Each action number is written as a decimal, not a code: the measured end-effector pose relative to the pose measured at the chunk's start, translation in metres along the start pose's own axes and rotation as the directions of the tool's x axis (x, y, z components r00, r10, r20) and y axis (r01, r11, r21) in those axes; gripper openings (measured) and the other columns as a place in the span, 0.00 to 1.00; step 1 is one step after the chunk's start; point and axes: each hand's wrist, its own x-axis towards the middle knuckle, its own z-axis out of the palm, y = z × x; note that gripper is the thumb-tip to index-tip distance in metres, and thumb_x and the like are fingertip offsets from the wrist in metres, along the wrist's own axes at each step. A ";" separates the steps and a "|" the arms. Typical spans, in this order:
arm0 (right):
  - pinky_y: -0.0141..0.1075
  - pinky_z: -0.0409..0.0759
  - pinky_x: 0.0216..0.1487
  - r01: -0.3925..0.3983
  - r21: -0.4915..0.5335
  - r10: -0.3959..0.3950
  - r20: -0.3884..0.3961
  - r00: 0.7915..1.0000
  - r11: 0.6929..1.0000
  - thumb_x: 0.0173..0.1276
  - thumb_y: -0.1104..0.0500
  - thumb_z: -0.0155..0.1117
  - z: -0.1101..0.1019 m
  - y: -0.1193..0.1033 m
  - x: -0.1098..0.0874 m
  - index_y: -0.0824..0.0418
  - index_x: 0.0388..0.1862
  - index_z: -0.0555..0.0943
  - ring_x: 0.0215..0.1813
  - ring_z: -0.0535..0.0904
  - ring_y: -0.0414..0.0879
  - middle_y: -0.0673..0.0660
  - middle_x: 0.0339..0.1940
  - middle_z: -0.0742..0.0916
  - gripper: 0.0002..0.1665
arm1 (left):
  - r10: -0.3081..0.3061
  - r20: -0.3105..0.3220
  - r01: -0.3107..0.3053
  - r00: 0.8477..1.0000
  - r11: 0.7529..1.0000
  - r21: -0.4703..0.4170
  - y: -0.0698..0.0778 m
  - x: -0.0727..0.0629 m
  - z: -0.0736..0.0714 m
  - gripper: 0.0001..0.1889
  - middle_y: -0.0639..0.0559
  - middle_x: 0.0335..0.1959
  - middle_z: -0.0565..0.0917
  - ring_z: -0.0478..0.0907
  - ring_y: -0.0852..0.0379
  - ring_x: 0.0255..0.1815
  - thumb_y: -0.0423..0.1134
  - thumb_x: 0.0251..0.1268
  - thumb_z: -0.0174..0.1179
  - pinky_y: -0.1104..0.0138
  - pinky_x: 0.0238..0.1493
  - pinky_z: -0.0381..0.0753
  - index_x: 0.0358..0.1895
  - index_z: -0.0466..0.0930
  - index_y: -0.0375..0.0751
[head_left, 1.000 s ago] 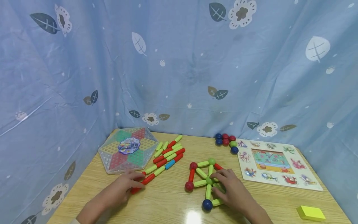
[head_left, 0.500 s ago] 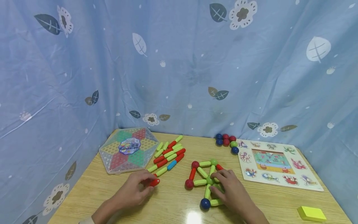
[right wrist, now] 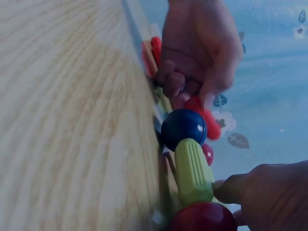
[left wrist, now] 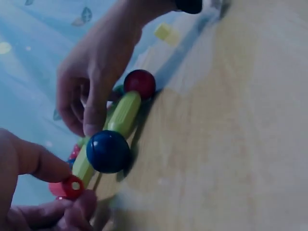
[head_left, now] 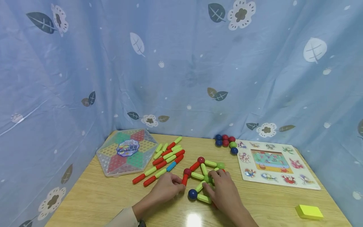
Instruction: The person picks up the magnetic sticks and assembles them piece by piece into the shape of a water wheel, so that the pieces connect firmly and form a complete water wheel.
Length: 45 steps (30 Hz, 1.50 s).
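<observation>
Bench (head_left: pixel 102 195), lower frame. Hexagonal case (head_left: pixel 124 164), left: see-through, red/yellow/green/clear dimpled triangles inside under an oval label; can't tell if loose pieces are in it. Puzzle board (head_left: pixel 257 175), right: picture panel in its middle, sea creatures around it. Ball-and-stick frame (head_left: pixel 197 176), lower centre, on the bench. Right hand (head_left: pixel 225 192): thumb and index pinching the frame around its green hub ball. Left hand (head_left: pixel 168 186): fingers pinching red stick (left wrist: pixel 67 186) at the frame's left side.
</observation>
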 end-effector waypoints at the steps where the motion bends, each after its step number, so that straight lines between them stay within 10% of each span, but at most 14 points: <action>1: 0.46 0.84 0.45 0.001 0.000 -0.001 -0.004 1.000 1.000 0.71 0.48 0.80 0.001 -0.001 0.001 0.54 0.52 0.87 0.47 0.77 0.49 0.54 0.48 0.86 0.18 | 0.001 0.002 -0.001 1.000 1.000 0.031 0.002 0.003 0.001 0.05 0.57 0.23 0.86 0.74 0.61 0.21 0.39 0.63 0.73 0.69 0.23 0.70 0.34 0.93 0.40; 17: 0.46 0.83 0.44 0.012 -0.034 -0.013 -0.028 1.000 0.999 0.68 0.48 0.82 0.002 -0.005 0.008 0.57 0.51 0.87 0.45 0.77 0.50 0.56 0.46 0.86 0.20 | -0.009 -0.105 0.028 0.994 0.984 0.177 0.005 0.020 0.006 0.24 0.64 0.06 0.63 0.55 0.65 0.09 0.43 0.66 0.67 0.70 0.16 0.50 0.09 0.73 0.51; 29: 0.51 0.87 0.52 0.050 -0.015 -0.050 -0.012 0.999 0.999 0.67 0.49 0.83 0.002 -0.006 0.007 0.58 0.57 0.87 0.52 0.81 0.54 0.59 0.54 0.87 0.25 | 0.048 -0.046 -0.038 0.998 0.980 0.195 0.005 0.033 0.006 0.28 0.52 0.11 0.83 0.66 0.62 0.12 0.49 0.79 0.65 0.70 0.17 0.58 0.14 0.88 0.44; 45: 0.47 0.86 0.45 0.069 -0.043 -0.069 -0.003 0.998 0.997 0.65 0.46 0.84 0.009 -0.007 0.005 0.53 0.61 0.87 0.54 0.78 0.52 0.59 0.60 0.85 0.28 | 0.139 -0.096 -0.093 0.986 0.920 0.381 0.004 0.033 0.017 0.34 0.66 0.06 0.57 0.52 0.67 0.09 0.55 0.80 0.65 0.71 0.15 0.47 0.09 0.66 0.56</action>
